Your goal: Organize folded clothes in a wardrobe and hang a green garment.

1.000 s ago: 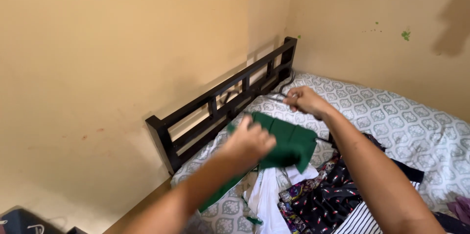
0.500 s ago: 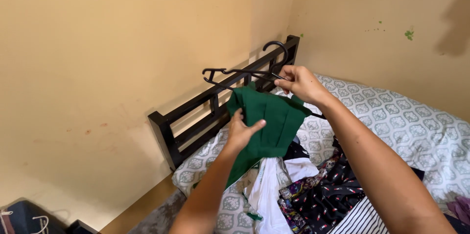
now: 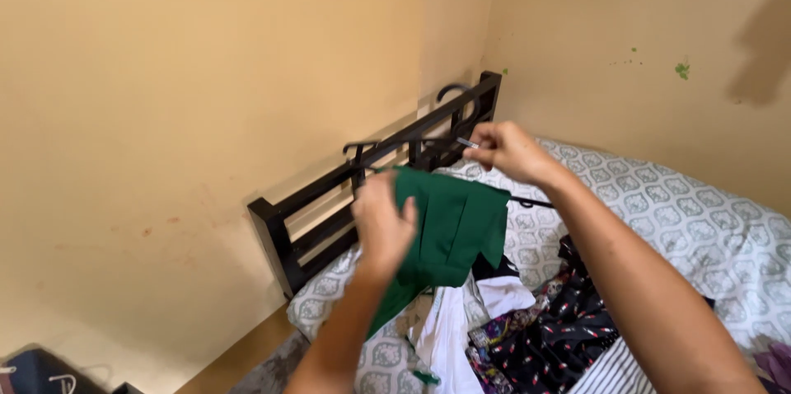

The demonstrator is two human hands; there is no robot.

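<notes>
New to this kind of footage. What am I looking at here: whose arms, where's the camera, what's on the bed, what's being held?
There is no machine here. The two bare arms belong to one person, and the single camera sits on that person's head, looking down and forward at the hands.

The right hand pinches a black plastic hanger near its hook, holding it up in front of the dark slatted headboard. The left hand grips a green garment that hangs just below the hanger; I cannot tell whether the cloth is on it.

Below lies a bed with a grey-and-white patterned sheet, pushed into a corner of yellowish walls. On it sits a pile of clothes: a white piece, a dark printed fabric and a striped one.
</notes>
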